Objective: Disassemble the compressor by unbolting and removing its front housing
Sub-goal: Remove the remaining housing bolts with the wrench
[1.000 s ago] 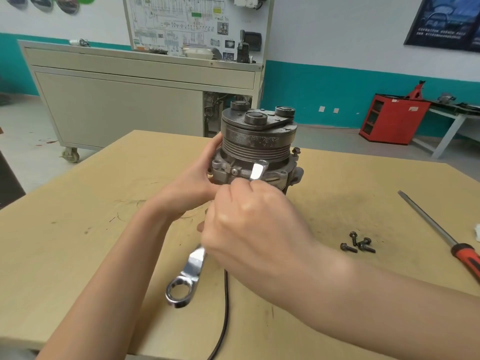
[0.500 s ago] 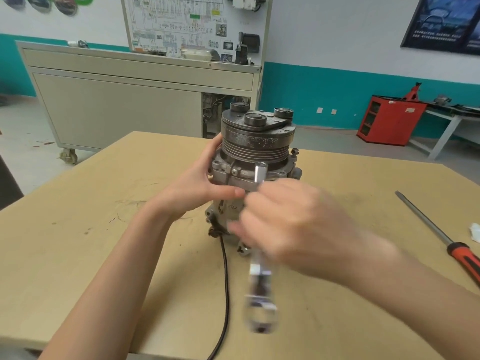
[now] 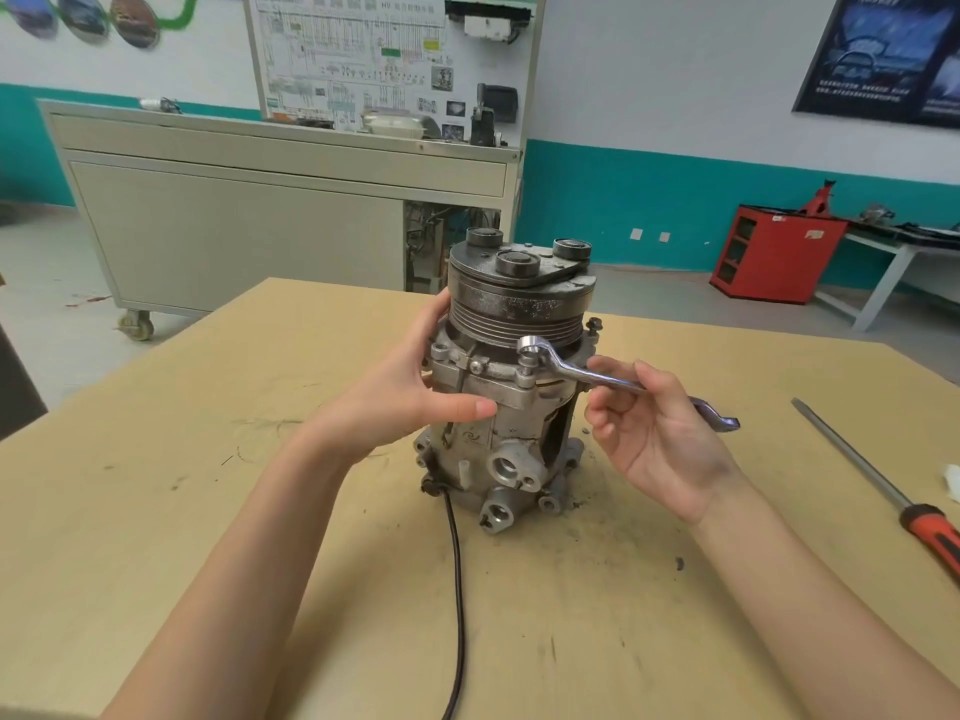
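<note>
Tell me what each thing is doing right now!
Compressor, standing upright on the table.
Wrench, ring end on a bolt, handle out to the right.
Bolt, in its hole under the wrench ring.
Second bolt, sticking up at the right rim.
Left hand, holds the compressor.
Right hand, pinches the wrench handle.
Screwdriver, lying flat on the table, untouched.

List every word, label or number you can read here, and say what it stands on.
"HV": heading at the top of the wiring-diagram board; the characters after it and all the finer print are blurred.
Text lines on the dark poster: too small to read.
White label on the red cabinet: unreadable.
Round emblem on the compressor: no legible lettering.
</note>
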The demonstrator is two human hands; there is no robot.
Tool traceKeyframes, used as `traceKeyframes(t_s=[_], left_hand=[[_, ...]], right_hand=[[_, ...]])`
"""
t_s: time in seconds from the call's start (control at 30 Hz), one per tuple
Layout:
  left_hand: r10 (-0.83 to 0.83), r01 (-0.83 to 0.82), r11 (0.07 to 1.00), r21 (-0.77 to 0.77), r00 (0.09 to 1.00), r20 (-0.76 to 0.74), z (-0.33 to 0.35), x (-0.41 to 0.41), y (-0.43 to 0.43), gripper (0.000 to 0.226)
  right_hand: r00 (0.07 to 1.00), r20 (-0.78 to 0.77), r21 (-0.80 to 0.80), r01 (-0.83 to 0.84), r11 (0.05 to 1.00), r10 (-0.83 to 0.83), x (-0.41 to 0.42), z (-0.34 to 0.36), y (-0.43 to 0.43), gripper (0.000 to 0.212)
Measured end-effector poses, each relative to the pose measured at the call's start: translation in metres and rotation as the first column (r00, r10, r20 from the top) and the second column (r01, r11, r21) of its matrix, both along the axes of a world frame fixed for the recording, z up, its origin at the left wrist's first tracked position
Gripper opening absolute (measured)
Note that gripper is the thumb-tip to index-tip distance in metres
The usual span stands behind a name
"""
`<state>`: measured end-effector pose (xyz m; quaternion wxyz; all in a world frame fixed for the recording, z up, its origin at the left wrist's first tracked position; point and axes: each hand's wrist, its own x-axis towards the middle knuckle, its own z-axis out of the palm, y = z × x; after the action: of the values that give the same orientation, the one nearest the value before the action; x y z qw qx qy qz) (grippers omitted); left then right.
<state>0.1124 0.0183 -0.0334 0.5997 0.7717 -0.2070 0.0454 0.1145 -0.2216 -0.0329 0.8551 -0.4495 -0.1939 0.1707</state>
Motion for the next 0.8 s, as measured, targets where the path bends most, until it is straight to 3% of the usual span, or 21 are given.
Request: traceKeyframes(t_s=[0.07, 0.13, 0.23, 0.33, 0.57, 0.7, 0.8], left_hand=[[-0.005, 0.005, 1.0, 0.001, 1.0, -0.002, 0.0, 0.0, 0.0, 0.103], [-0.001, 0.001, 1.0, -0.002, 1.0, -0.003, 0.0, 0.0, 0.0, 0.104], [0.002, -0.002, 1.0, 0.002, 1.0, 0.0, 0.0, -0.001, 0.0, 0.105], [0.003, -0.003, 1.0, 0.012, 1.0, -0.002, 0.0, 0.0, 0.0, 0.105], [0.004, -0.004, 1.0, 0.012, 1.0, -0.014, -0.001, 0.001, 0.0, 0.106], [0.016, -0.015, 1.0, 0.027, 1.0, -0.023, -0.002, 0.002, 0.001, 0.108], [0.026, -0.025, 0.999, 0.027, 0.999, -0.028, -0.001, 0.001, 0.0, 0.11]], right_hand=[[0.994, 0.044, -0.033, 0.099, 0.995, -0.097, -0.004, 0.003, -0.002, 0.036], [0.946, 0.24, -0.098, 0.245, 0.964, -0.216, -0.013, 0.011, -0.009, 0.044], [0.747, 0.609, -0.184, 0.461, 0.868, -0.267, -0.035, 0.035, -0.018, 0.026], [0.585, 0.779, -0.222, 0.594, 0.773, -0.226, -0.054, 0.058, -0.024, 0.02], [0.53, 0.848, -0.411, 0.666, 0.623, -0.008, -0.064, 0.078, -0.019, 0.026], [0.535, 0.836, -0.307, 0.638, 0.706, -0.12, -0.065, 0.072, -0.008, 0.023], [0.374, 0.911, -0.188, 0.751, 0.633, -0.173, -0.064, 0.072, 0.002, 0.019]])
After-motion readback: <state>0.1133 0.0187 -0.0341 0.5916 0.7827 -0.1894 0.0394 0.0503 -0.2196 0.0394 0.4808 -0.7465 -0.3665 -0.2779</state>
